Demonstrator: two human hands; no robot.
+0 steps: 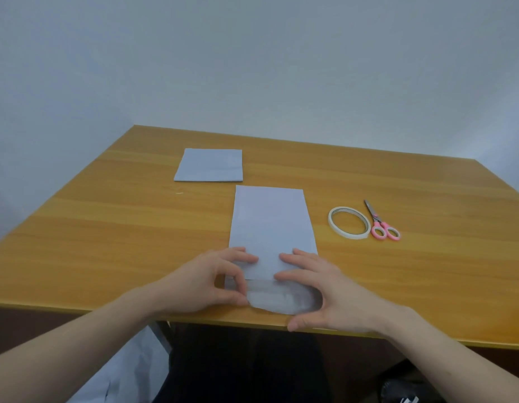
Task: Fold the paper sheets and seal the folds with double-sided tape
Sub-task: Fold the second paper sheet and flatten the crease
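Note:
A long white paper sheet [271, 222] lies lengthwise on the wooden table [107, 228], its near end curled up and over at the front edge. My left hand [211, 280] pinches the left side of that curled end, thumb below and fingers on top. My right hand [316, 286] holds the right side the same way, fingertips pressing the flap onto the sheet. A folded paper sheet [209, 165] rests farther back on the left. A roll of double-sided tape [349, 222] lies flat to the right of the long sheet.
Pink-handled scissors [380, 222] lie just right of the tape roll. A plain wall rises behind the table. Below the front edge I see dark clothing and a pale sheet at my lap.

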